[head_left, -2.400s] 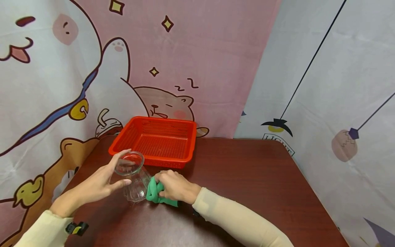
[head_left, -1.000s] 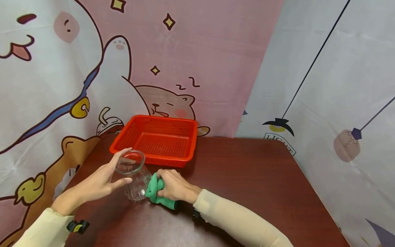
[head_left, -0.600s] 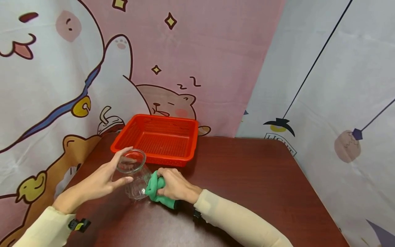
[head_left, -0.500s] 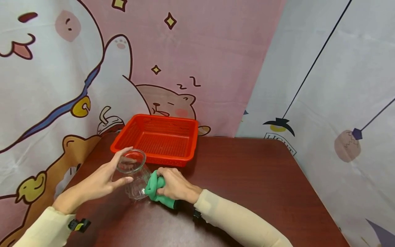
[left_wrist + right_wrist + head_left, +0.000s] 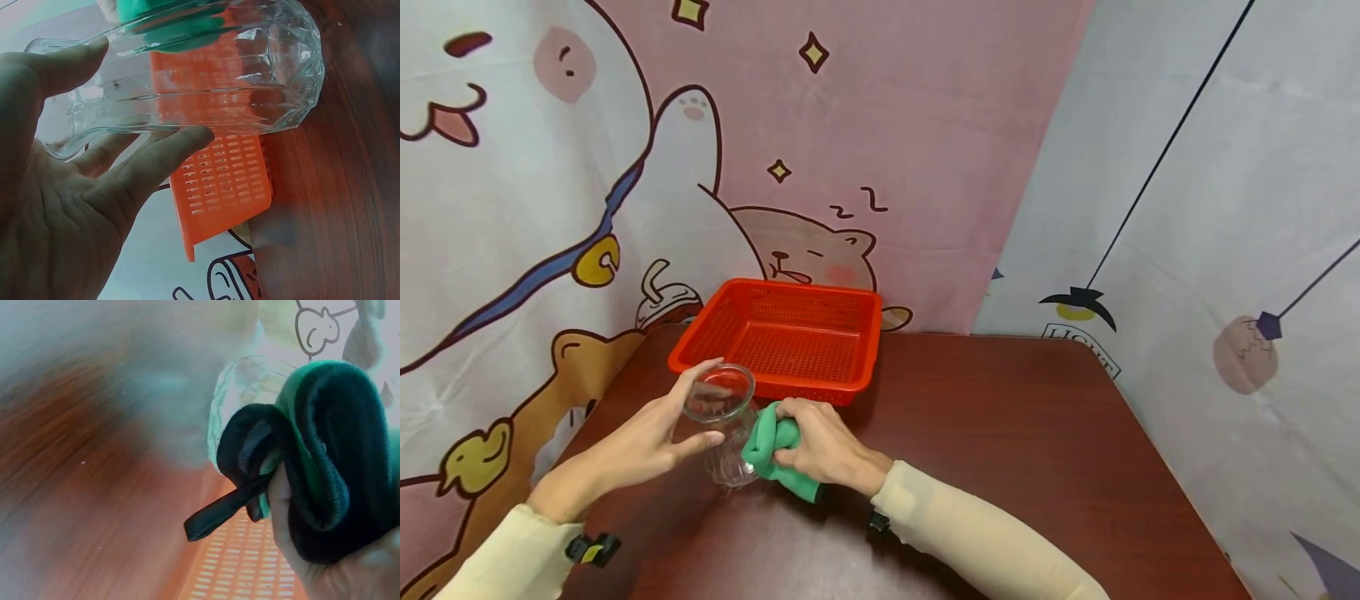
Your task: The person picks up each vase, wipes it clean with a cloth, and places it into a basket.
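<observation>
A clear glass vase (image 5: 724,454) with a rounded rim is held near its neck by my left hand (image 5: 640,442), thumb on the near side and fingers behind. In the left wrist view the vase (image 5: 284,75) shows its faceted base towards the table; I cannot tell whether it touches the wood. My right hand (image 5: 827,447) grips a bunched green cloth (image 5: 770,442) at the vase's right side. Seen from the right wrist, the folded cloth (image 5: 340,444) has a dark face and a dark hanging loop (image 5: 215,515).
A red perforated plastic basket (image 5: 808,389) stands behind the vase at the back left of the dark brown table (image 5: 1000,450). A cartoon-printed curtain (image 5: 917,150) hangs along the back and sides of the table. Both wrists wear small black devices.
During the last half second my right hand has moved the cloth slightly up and left along the vase. My left hand and the vase have stayed nearly still.
</observation>
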Demonstrator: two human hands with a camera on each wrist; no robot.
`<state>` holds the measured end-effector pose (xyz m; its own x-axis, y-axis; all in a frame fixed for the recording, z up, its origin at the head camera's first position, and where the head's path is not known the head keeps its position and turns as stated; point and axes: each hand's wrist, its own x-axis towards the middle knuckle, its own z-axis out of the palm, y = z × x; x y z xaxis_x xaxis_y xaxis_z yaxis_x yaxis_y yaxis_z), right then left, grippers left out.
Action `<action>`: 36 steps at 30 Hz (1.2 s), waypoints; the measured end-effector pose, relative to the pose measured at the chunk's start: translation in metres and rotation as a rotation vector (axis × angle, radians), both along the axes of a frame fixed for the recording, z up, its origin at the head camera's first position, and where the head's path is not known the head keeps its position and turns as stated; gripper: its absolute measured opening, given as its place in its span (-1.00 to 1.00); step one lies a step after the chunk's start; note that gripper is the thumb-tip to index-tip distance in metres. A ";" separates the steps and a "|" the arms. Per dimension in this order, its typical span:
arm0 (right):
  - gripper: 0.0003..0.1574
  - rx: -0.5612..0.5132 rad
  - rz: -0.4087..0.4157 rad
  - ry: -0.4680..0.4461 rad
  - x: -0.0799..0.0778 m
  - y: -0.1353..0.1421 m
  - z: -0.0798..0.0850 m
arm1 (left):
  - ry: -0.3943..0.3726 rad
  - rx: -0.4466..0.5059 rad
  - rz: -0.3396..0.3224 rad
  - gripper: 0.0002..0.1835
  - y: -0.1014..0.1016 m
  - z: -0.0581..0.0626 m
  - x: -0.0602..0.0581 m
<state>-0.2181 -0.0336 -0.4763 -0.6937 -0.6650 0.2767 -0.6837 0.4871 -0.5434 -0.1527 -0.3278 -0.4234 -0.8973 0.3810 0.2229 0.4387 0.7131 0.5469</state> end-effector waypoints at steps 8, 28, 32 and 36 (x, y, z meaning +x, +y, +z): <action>-0.43 -0.124 -0.005 -0.004 0.003 -0.003 0.007 | 0.003 -0.013 -0.004 0.16 0.000 0.000 0.001; -0.39 -0.348 -0.001 0.004 -0.002 -0.005 0.015 | 0.038 -0.021 -0.024 0.20 0.000 0.001 -0.004; -0.38 -0.355 -0.002 -0.007 -0.001 -0.004 0.013 | 0.032 -0.029 -0.012 0.21 0.000 -0.001 -0.002; -0.38 -0.376 -0.007 -0.009 -0.001 -0.003 0.015 | 0.029 -0.022 -0.016 0.21 -0.001 -0.001 -0.002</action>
<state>-0.2188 -0.0366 -0.4617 -0.7011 -0.5138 0.4944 -0.6756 0.2569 -0.6911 -0.1549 -0.3290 -0.4249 -0.8841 0.4007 0.2404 0.4659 0.7175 0.5178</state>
